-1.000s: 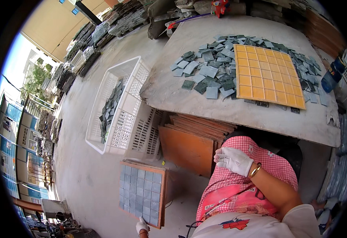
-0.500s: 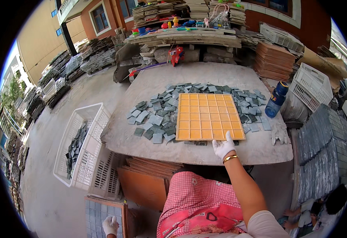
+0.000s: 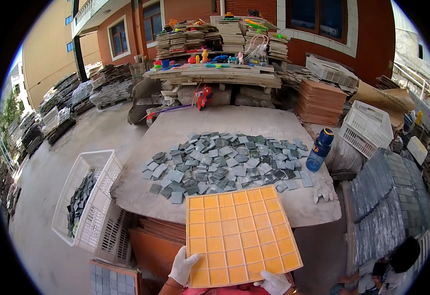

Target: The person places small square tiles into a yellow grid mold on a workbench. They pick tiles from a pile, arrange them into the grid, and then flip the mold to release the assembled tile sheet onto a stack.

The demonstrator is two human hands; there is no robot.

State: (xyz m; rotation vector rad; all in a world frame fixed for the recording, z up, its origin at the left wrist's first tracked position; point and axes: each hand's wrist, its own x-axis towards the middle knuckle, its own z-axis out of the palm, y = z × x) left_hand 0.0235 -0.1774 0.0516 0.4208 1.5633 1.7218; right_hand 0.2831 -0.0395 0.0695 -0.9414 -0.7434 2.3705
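A yellow square tray with a raised grid of compartments is tilted in front of me, over the near edge of the table. My left hand, in a white glove, grips its left side near the bottom corner, thumb on top. At its lower edge my right hand, also gloved, holds it with the thumb over the rim and the other fingers hidden beneath. Beyond the tray, a heap of loose grey-green stone tiles is spread across the grey table. No tiles show in the tray.
A blue bottle and a spare glove lie toward the table's right side. White crates with tiles stand at left, above a tile-filled panel. Stacked tile sheets are at right, near another person.
The tray has come off the tiles toward me. My left hand has moved from the tile-filled panel at lower left to the tray's left side. The view has tipped upward.
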